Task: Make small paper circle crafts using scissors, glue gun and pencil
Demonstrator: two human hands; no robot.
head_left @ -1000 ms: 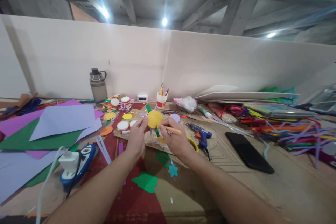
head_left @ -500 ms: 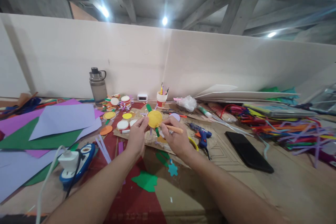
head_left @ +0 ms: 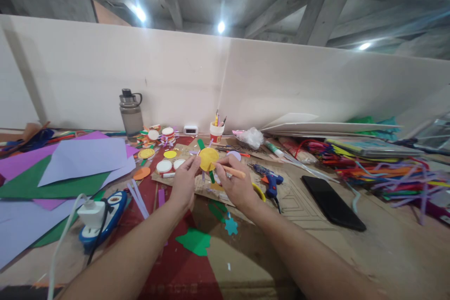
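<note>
My left hand [head_left: 185,181] pinches the left edge of a yellow paper disc [head_left: 208,158], which has green strips sticking out above and below it and pale purple strips at its sides. An orange pen [head_left: 234,171] is gripped in my right hand [head_left: 238,187], its tip end at the disc's lower right edge. Beneath the hands lies a cardboard sheet [head_left: 207,191]. White round lids with red rims [head_left: 164,167] sit just left of my left hand, and a teal paper flower [head_left: 231,226] lies below my right hand.
Right of my hands are a blue glue gun [head_left: 273,186] and a black phone [head_left: 332,202]. Coloured paper sheets [head_left: 82,161] and a blue power strip [head_left: 114,213] lie left. Behind stand a water bottle [head_left: 131,115] and a paper cup of pencils [head_left: 217,132].
The yellow disc has shifted very slightly right and turned a little in my left hand. The orange pen stays in my right hand, at the disc's edge.
</note>
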